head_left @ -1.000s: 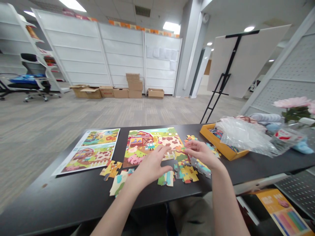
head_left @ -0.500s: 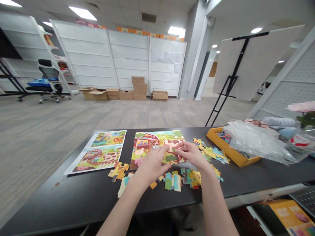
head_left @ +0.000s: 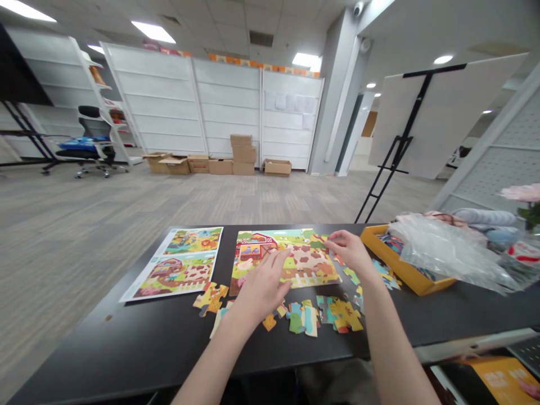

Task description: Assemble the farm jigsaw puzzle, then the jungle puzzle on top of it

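A farm-scene jigsaw puzzle (head_left: 312, 260) with a red barn, a spotted cow and a white fence lies on the black table. My left hand (head_left: 264, 284) rests over its lower left part, fingers stretched out and open. At the puzzle's upper right edge, my right hand (head_left: 348, 251) is closed in a pinch on a green puzzle piece (head_left: 319, 242); its fingertips partly cover the piece. Loose pieces lie in front, among them a yellow puzzle piece (head_left: 346, 316) and an orange one (head_left: 211, 298). My left hand and forearm hide some of them.
A printed reference sheet (head_left: 179, 264) lies left of the puzzle. On the right stand a yellow box (head_left: 405, 270) and a clear plastic bag (head_left: 447, 244). More loose pieces (head_left: 386, 274) lie beside the box. Beyond the table are cardboard boxes (head_left: 219, 166) and an easel-like stand (head_left: 405, 135).
My right hand has moved right and up, from the puzzle's middle to its upper right edge, uncovering the cow and fence. My left hand stays over the puzzle. The view has shifted slightly.
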The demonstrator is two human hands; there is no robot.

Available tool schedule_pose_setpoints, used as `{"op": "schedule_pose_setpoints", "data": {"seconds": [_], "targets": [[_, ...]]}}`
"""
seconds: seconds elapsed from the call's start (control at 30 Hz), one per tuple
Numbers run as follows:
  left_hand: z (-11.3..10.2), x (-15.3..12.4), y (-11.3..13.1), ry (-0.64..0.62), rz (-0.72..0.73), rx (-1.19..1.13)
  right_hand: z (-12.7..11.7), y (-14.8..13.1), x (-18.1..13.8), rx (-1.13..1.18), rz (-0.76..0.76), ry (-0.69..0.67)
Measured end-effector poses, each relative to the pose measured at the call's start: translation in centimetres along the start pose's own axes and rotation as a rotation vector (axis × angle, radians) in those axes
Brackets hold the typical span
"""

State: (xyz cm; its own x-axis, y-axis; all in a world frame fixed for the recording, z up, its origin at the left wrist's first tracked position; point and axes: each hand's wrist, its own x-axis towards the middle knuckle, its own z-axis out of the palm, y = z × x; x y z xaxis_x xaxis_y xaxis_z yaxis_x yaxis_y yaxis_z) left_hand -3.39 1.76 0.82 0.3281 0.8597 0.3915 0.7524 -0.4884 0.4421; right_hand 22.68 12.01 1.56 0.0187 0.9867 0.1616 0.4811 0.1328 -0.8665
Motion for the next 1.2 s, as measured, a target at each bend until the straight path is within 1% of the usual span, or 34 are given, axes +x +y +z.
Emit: {"op": "schedule_pose_setpoints", "data": {"seconds": [0.03, 0.13, 0.23, 0.3, 0.4, 0.57, 0.77, 0.97, 1.1, 1.2], "targets": [[-0.2, 0.0, -0.3, 0.001, -0.007, 0.01, -0.2, 0.4, 1.4, -0.038, 0.019, 0.033], [-0.6, 0.0, -1.1, 0.004, -0.01, 0.031, -0.1, 1.4, 5.0, -0.142, 0.081, 0.004], [-0.8, -0.2, -1.8, 0.012, -0.009, 0.05, 1.0, 2.4, 6.6, -0.222, 0.1, -0.052], [-1.0, -0.5, -2.0, 0.017, -0.019, 0.068, 1.7, 3.0, 6.7, -0.26, 0.092, -0.072], [-1.5, -0.9, -2.3, 0.011, -0.027, 0.085, 2.2, 3.5, 6.5, -0.333, 0.078, -0.055], [-2.2, -1.2, -2.5, 0.005, -0.055, 0.09, 2.2, 3.7, 6.6, -0.494, 0.023, -0.006], [-2.9, -1.0, -2.9, 0.012, -0.09, 0.1, 2.3, 4.0, 6.7, -0.605, -0.001, 0.001], [-3.3, -0.9, -3.0, 0.046, -0.083, 0.079, 2.4, 4.4, 6.7, -0.657, -0.022, -0.029], [-3.4, -0.9, -2.8, 0.03, -0.085, 0.081, 2.3, 4.3, 6.6, -0.672, -0.04, -0.041], [-3.4, -0.9, -2.9, 0.042, -0.063, 0.078, 2.5, 4.3, 6.7, -0.684, -0.063, -0.047]]}}
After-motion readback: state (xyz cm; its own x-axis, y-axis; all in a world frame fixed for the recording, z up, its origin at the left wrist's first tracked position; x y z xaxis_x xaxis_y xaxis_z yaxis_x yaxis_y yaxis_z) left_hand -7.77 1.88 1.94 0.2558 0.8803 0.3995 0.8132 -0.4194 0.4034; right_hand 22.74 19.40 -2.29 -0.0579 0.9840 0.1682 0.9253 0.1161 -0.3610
